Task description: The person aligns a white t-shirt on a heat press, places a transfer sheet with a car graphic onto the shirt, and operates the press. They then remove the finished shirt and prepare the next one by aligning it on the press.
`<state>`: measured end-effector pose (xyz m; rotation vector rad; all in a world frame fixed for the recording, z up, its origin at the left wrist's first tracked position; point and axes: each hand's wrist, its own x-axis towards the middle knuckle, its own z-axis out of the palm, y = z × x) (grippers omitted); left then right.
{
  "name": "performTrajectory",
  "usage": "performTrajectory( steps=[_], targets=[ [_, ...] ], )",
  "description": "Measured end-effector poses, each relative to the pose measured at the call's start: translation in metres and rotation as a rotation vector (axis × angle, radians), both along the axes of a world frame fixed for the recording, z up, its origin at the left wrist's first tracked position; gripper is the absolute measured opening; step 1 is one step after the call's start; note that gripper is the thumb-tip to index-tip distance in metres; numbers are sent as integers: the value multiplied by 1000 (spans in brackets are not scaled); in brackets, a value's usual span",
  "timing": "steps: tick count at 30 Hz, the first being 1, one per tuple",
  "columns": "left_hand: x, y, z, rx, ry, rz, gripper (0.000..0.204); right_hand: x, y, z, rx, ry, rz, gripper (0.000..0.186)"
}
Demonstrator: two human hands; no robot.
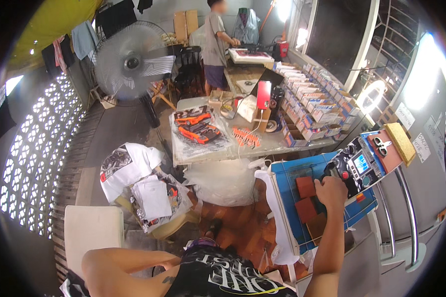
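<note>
My right hand (332,191) reaches out over the blue-topped stand (286,171) on the right, fingers curled in at the front of a black machine (349,166). What they grip there is hidden. A control box (362,168) with a lit blue display and a red button is beside that hand. Reddish-brown square pads (306,210) lie on the blue surface just left of my wrist. My left hand (169,259) is low near my waist, with the elbow bent outward; its fingers are mostly hidden.
A large fan (132,63) stands at the left. The table (198,157) ahead bears printed orange-and-black graphics (198,129), a red phone (264,94) and rows of small boxes (317,109). White shirts (151,197) lie on a stool. Another person (215,44) works farther back.
</note>
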<state>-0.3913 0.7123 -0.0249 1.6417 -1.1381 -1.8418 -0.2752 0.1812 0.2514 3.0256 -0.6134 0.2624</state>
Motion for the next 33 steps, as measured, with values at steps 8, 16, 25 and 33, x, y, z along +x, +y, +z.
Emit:
performTrajectory(
  steps=[8,16,25,33],
  targets=[
    [22,-23,23,27,-52,15,35,-5,2,-19,-102,-169,-7,35],
    [87,-28,32,36,-134,-20,35,4,4,-23,-102,-174,-86,35],
    [147,-30,38,12,-163,-154,34,5,11,-20,-78,-172,-155,36],
    [199,-40,42,-73,-209,-276,34,14,12,-27,-97,-160,-290,38]
  ],
)
